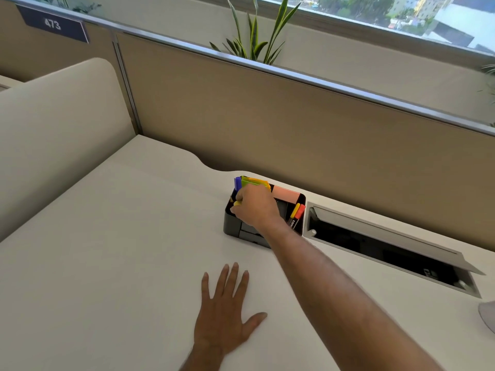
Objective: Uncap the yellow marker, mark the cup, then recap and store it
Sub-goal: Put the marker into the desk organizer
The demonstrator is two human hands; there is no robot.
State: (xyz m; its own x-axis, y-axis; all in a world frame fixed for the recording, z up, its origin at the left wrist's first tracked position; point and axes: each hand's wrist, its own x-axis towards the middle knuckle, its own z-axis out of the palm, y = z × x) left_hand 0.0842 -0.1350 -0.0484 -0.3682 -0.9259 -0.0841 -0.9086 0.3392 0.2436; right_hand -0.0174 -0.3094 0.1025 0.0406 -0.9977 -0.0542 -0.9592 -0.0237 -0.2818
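A dark desk organiser point(232, 226) stands on the white desk near the partition. My right hand point(255, 207) reaches over its left compartment, fingers closed around a yellow marker point(236, 203) of which only the yellow tip shows. Blue and yellow-green items point(254, 181) stick up behind the hand. Two more markers, one yellow-capped point(295, 210) and one red-capped point(300, 211), lean in the right compartment. My left hand point(223, 314) lies flat on the desk, fingers spread, holding nothing. No cup is in view.
An open cable hatch point(388, 245) with a raised grey lid is set into the desk right of the organiser. A beige partition point(294, 116) runs behind it, with a plant point(254, 36) beyond. A grey rounded object point(488, 315) sits at the right edge.
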